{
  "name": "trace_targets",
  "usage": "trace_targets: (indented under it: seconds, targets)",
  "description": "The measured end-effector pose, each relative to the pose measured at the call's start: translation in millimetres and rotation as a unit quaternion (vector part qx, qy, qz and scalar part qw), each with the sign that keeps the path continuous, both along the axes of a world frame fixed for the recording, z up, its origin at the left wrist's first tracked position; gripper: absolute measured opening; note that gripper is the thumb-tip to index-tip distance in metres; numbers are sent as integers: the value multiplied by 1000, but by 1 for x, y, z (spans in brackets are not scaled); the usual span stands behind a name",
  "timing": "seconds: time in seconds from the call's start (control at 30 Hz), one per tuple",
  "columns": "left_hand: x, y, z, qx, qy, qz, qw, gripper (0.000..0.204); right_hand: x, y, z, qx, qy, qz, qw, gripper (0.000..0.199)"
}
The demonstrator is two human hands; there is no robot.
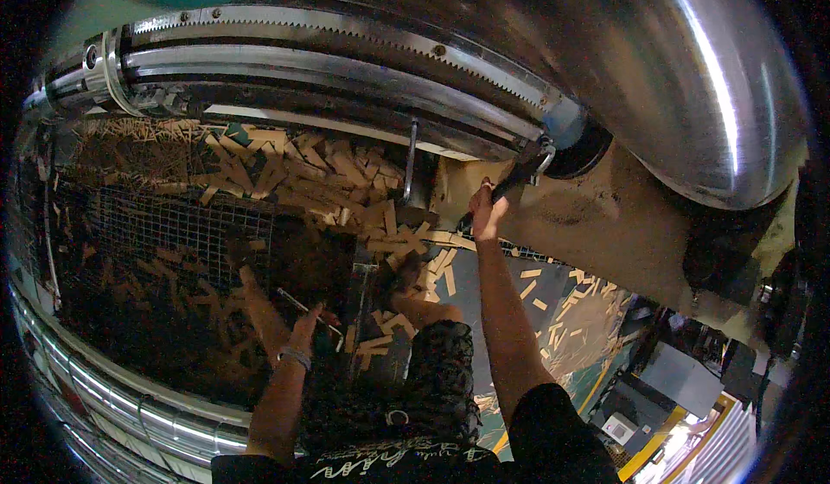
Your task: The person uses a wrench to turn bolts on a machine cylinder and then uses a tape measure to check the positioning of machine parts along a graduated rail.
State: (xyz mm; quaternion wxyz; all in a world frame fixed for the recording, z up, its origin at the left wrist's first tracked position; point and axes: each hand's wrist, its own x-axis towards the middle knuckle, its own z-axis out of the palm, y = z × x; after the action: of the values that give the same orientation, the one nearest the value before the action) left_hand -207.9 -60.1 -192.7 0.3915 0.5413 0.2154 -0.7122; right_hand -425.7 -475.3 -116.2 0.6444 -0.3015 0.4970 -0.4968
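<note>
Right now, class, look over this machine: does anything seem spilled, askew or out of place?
Yes. Loose wood offcuts lie heaped in all directions over the wire mesh guard below the toothed metal ring, and more have scattered onto the floor near the right hand, which grips a dark handle.

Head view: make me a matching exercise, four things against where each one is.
Things:
1. right hand
2. left hand
3. wood scraps
4. steel duct

Places:
A. piled on the wire mesh
B. curving across the top right
C. raised, gripping a dark handle by the toothed ring
D. low, by a thin rod at the mesh edge

Pairs: 1-C, 2-D, 3-A, 4-B
</note>
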Motion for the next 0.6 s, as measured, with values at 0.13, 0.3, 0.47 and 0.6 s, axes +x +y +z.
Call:
trace_targets:
  seconds: [0.13, 0.3, 0.47, 0.6]
  targets:
    - [17, 16, 7, -19, 1, 38, 999, 33, 6, 22, 12, -20, 192, 99, 976, 18]
    - [31, -29, 88, -68, -54, -7, 996, 33, -59, 36, 7, -95, 384, 191, 898, 38]
    - [53, -37, 154, -126, -366, -136, 912, 45, 16, 53, 106, 27, 399, 176, 899, 26]
    - [79, -39, 206, -138, -564, -146, 801, 62, 19, 74, 194, 218, 251, 170, 928, 24]
